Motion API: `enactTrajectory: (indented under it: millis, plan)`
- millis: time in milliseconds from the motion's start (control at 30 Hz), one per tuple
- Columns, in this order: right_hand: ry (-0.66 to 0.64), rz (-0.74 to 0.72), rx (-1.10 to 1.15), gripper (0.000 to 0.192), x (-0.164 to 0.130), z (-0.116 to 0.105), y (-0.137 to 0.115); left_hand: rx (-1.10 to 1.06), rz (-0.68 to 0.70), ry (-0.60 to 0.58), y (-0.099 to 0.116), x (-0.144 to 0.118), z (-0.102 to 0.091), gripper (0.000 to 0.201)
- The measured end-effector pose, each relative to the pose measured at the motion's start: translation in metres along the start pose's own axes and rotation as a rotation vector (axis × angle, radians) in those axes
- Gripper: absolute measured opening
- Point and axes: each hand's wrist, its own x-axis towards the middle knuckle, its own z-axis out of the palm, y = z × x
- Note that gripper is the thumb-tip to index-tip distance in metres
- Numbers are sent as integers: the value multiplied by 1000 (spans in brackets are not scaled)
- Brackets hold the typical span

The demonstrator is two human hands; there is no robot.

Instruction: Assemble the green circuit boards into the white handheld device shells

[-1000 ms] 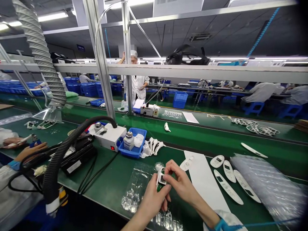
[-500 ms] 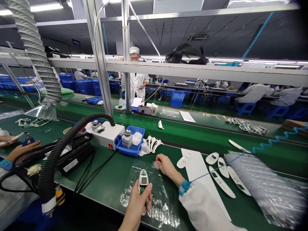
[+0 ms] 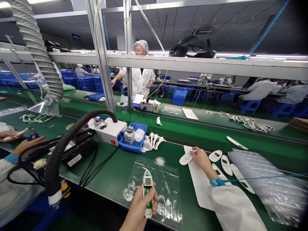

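Observation:
My left hand (image 3: 141, 203) is closed around a white plastic thermometer-like housing (image 3: 148, 189), with a green circuit board and small grey screen facing up. It is held above a clear plastic bag (image 3: 166, 183) on the bench. My right hand (image 3: 201, 160) reaches out to the right, fingers bent together at the near end of an oval white cover (image 3: 185, 159). That cover lies partly over a white sheet (image 3: 199, 189). Between the hands, past the bag, is a small clear heap (image 3: 160, 161), too small to make out.
Several white covers (image 3: 226, 165) lie right of the sheet, beside a stack of clear plastic bags (image 3: 269, 189). A blue tray (image 3: 132, 147) with a bottle and a white box (image 3: 110, 131) with a black hose (image 3: 57, 147) stand left. A co-worker's hand (image 3: 26, 146) is far left.
My right hand has left the clear heap and moved right to the oval white cover. My left hand still holds the housing, now showing more of its circuit board.

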Motion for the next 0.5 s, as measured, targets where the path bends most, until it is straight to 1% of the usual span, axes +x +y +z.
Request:
enactTrajectory:
  millis: [100,167,200,233,300,333,367,400,467,500]
  plan:
    - [-15,-44,77,24,-2,-2,-14,18,-1,23,2,-4,2,42]
    - [-47,-105,155,26,-16,-8,-30,64,-18,63,4,-8,4,42]
    - [-78,-145,197,28,-29,-11,-40,91,-19,86,4,-10,4,41]
    - [-117,-191,238,29,-45,-13,-52,117,-12,109,2,-11,5,40]
    - [-214,-303,310,27,-87,-14,-76,179,25,156,-5,-13,4,42]
    - [-267,-366,343,25,-111,-13,-88,217,45,180,-11,-14,2,44]
    - [-328,-461,382,25,-133,-11,-99,265,62,200,-17,-15,0,47]
    - [-357,-515,403,25,-153,-8,-107,320,77,222,-24,-17,-3,50]
    - [-408,-515,456,27,-183,0,-115,412,116,268,-37,-21,-11,51]
    - [-423,-474,479,27,-192,4,-115,436,138,296,-41,-24,-16,50]
